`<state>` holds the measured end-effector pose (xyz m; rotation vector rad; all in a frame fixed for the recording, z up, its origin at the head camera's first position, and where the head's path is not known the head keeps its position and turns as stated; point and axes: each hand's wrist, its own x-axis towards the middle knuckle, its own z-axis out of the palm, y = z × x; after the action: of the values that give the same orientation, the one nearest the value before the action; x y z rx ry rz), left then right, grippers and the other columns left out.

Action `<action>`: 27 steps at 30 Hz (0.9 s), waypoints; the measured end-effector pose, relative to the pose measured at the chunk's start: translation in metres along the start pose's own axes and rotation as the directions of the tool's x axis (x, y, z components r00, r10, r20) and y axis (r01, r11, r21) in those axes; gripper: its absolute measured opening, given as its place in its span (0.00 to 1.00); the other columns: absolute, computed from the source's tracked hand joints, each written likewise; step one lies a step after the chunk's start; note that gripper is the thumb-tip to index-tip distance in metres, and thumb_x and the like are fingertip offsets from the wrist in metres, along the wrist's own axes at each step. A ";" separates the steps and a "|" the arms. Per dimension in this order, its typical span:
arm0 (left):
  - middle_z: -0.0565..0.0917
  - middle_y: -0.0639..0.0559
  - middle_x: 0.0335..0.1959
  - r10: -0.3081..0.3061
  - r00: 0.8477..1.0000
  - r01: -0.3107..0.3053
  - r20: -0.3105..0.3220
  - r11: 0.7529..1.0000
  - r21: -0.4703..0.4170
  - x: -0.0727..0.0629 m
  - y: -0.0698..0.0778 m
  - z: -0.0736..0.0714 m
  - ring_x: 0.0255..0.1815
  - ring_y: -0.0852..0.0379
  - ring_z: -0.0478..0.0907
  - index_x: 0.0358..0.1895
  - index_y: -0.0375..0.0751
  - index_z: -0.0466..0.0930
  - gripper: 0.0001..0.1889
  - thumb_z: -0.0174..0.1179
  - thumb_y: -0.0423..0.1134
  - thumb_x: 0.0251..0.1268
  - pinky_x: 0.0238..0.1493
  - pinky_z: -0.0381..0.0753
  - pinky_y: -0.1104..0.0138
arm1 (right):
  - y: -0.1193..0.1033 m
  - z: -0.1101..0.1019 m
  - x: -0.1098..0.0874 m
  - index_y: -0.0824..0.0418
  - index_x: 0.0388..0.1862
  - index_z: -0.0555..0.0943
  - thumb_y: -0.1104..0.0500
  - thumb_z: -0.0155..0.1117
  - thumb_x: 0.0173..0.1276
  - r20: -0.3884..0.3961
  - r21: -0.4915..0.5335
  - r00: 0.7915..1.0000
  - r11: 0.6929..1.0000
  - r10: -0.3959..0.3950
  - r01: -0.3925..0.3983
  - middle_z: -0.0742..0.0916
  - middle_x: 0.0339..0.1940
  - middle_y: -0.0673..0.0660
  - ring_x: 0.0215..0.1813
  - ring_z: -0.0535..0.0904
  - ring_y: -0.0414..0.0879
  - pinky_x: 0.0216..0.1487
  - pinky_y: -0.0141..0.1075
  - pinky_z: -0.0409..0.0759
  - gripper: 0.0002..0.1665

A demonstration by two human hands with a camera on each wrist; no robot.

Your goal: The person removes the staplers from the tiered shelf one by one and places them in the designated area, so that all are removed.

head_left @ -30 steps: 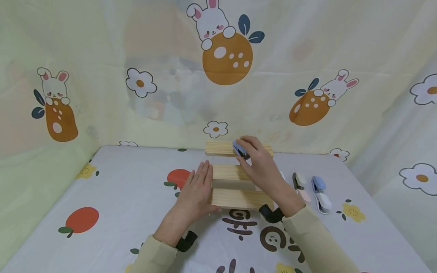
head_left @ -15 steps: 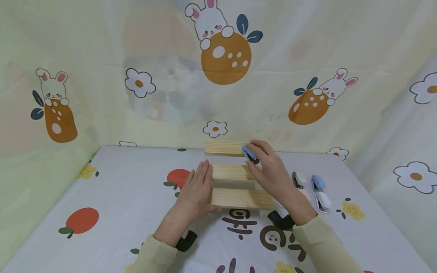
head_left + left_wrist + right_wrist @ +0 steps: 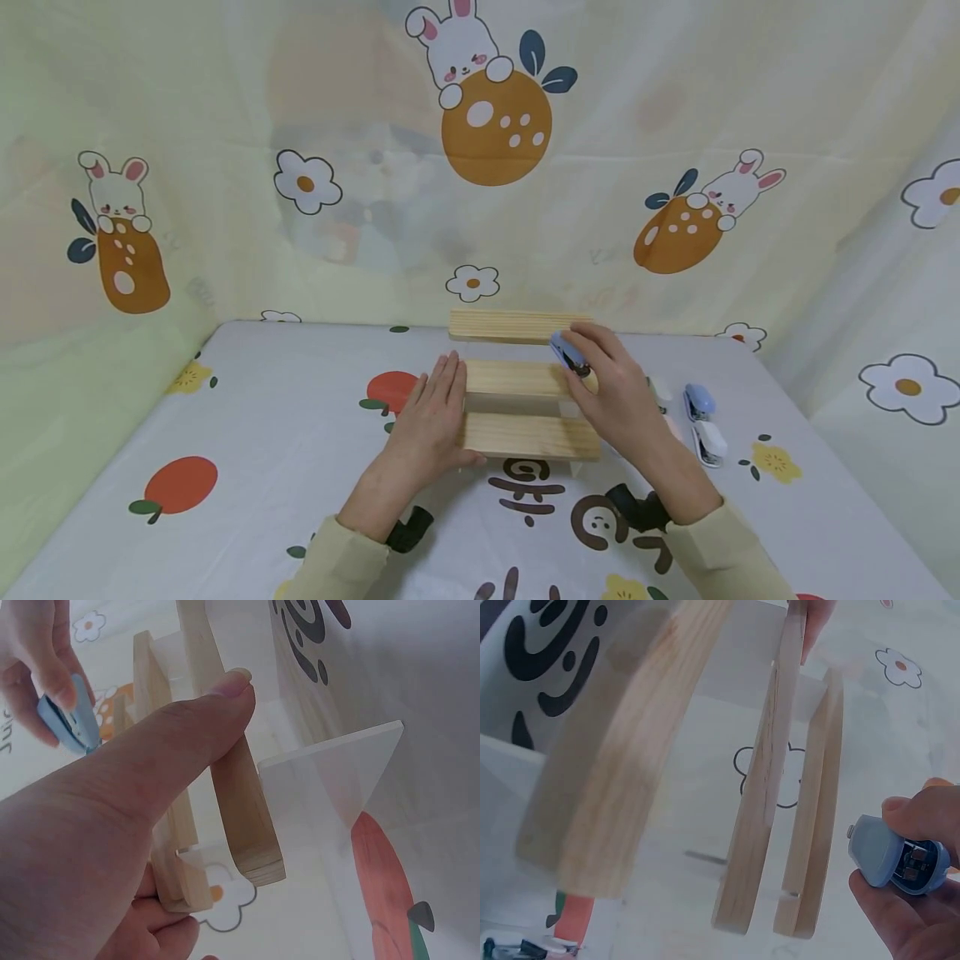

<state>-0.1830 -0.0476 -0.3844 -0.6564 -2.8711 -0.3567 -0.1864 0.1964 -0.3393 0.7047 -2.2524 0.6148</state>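
A tiered rack has three wooden boards, the front one, the middle one and the back one, joined by translucent side panels. My left hand rests against the rack's left end, fingers straight and together. Its thumb lies across the front board's end. With thumb and fingers my right hand pinches a small light-blue stapler, which overlaps the right part of the middle and back boards in the head view. In the right wrist view the stapler appears beside the back board, its mouth showing.
Right of the rack lie a blue mini stapler and a white one. A pale green one is partly hidden behind my right hand. A printed cloth covers the table, and a patterned curtain hangs behind it.
My right hand has moved right and slightly towards me with the light-blue stapler, from in front of the back board's middle. My left hand has stayed at the rack's left end.
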 end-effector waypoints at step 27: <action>0.52 0.37 0.80 -0.006 1.000 0.006 0.014 1.000 -0.002 0.000 0.001 0.000 0.82 0.43 0.49 0.77 0.30 0.49 0.69 0.82 0.58 0.34 0.80 0.54 0.50 | 0.004 -0.026 -0.053 0.68 0.54 0.82 0.73 0.74 0.52 0.033 -0.077 0.991 0.989 0.131 -0.128 0.82 0.56 0.62 0.52 0.82 0.53 0.48 0.12 0.70 0.27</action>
<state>-0.1822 -0.0468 -0.3838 -0.6534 -2.8868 -0.3579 -0.1445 0.2313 -0.3617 0.5412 -2.3576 0.5799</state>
